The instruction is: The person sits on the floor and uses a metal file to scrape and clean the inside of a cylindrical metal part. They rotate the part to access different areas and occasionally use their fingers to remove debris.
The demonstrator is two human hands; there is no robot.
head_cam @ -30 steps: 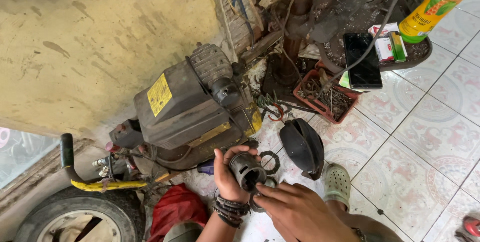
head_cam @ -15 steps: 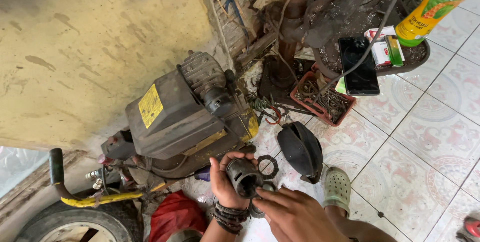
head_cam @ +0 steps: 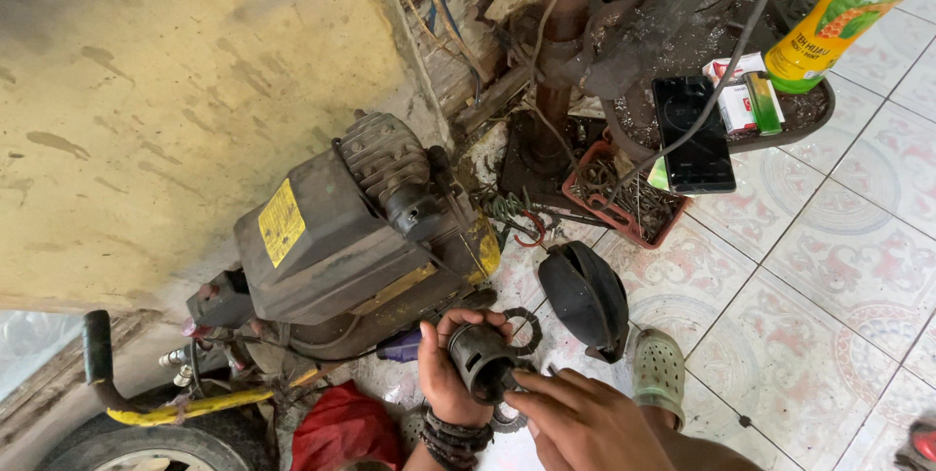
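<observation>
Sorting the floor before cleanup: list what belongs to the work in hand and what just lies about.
In hand:
left hand
right hand
dark metal cylinder
ring gasket

Lying about:
phone
green bottle
red tray of scrap
sandal

Two hands work a dark cylindrical part beside a grimy compressor.

The left hand (head_cam: 447, 373), beaded bracelets at its wrist, grips the cylindrical metal part (head_cam: 480, 362); the right hand (head_cam: 575, 422) touches it from below right. Just behind stands the air compressor (head_cam: 341, 247), against a yellowed wall (head_cam: 166, 100). A black domed cover (head_cam: 585, 297) lies on the tiled floor (head_cam: 809, 334), near a sandalled foot (head_cam: 660, 373).
</observation>
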